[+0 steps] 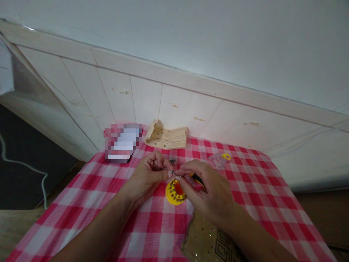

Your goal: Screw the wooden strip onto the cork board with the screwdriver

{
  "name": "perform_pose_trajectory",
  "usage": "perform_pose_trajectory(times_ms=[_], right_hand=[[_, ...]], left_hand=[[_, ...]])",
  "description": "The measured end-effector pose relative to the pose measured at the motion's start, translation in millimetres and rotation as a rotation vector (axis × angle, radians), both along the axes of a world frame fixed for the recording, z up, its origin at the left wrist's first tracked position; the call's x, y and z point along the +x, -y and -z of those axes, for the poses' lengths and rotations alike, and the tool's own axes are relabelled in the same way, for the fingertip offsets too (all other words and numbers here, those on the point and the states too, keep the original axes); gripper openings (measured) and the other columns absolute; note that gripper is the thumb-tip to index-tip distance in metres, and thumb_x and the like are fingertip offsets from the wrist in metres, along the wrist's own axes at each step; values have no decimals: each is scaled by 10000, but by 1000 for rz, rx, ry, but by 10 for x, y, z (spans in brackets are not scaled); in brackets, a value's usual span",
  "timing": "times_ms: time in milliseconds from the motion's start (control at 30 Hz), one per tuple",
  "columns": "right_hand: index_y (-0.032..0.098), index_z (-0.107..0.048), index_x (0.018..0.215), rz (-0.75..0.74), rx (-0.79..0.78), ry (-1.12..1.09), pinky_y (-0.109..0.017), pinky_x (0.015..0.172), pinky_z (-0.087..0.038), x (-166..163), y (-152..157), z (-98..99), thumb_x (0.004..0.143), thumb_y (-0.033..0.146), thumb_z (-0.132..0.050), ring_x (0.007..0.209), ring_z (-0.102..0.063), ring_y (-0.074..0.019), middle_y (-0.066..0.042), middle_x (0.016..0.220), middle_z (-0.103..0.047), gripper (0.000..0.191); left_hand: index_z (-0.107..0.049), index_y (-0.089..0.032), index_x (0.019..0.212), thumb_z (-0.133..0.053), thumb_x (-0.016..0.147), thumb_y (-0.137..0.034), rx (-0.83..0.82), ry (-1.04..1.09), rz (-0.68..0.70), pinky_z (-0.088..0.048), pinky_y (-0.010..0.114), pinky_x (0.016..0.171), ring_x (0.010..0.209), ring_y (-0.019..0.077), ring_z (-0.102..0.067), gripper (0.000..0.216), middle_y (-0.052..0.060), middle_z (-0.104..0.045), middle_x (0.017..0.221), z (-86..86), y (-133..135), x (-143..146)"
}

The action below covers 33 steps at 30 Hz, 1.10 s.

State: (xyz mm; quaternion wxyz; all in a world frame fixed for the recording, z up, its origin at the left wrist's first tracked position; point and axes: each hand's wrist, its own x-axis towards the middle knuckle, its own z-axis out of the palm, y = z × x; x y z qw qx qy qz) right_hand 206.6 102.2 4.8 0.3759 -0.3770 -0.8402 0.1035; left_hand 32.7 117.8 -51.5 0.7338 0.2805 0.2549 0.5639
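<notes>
My left hand [154, 168] pinches a thin, dark, wire-like piece [172, 172] between thumb and fingers. From the other side, my right hand [208, 189] closes its thumb and index finger at the same small piece. The piece is too small to name. Just below the fingertips sits a yellow round case [172, 198] with small dark bits in a ring around an orange-red middle. A black and yellow handle [198, 179] shows beside my right fingers, and a grey metal tip [172, 161] shows behind the pinch; whether my right hand touches the handle, I cannot tell.
A red-and-white checked cloth [152, 222] covers the table. Near the wall stand a curved wooden slatted piece [169, 138] and a blurred phone-like object [124, 143]. A clear plastic bag [216, 160] with a yellow ring lies right. A brown patterned board [201, 236] is at the front.
</notes>
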Motion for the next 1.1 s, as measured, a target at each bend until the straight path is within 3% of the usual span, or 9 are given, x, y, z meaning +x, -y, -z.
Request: perform_pose_trajectory(times_ms=[600, 867, 1100], right_hand=[[238, -634, 990, 74, -78, -62, -292, 672, -576, 3, -28, 17, 876, 218, -685, 738, -728, -178, -32, 866, -753, 127], [238, -676, 952, 60, -285, -181, -284, 616, -579, -7, -96, -15, 842, 248, -700, 715, -724, -176, -27, 811, -751, 113], [235, -659, 936, 43, -157, -114, -287, 666, -583, 9, -89, -20, 858, 205, -701, 730, -715, -166, -17, 833, -749, 94]], left_hand=[[-427, -171, 669, -878, 581, -63, -7, 9, -8, -460, 193, 586, 582, 95, -616, 472, -11, -706, 681, -32, 3, 10], [-431, -166, 658, -899, 565, -93, -21, 24, 8, -476, 208, 606, 580, 96, -621, 483, -11, -711, 683, -54, 7, 22], [-449, -164, 660, -909, 555, -99, -45, 10, -7, -485, 227, 633, 608, 114, -646, 477, -4, -716, 691, -47, 11, 24]])
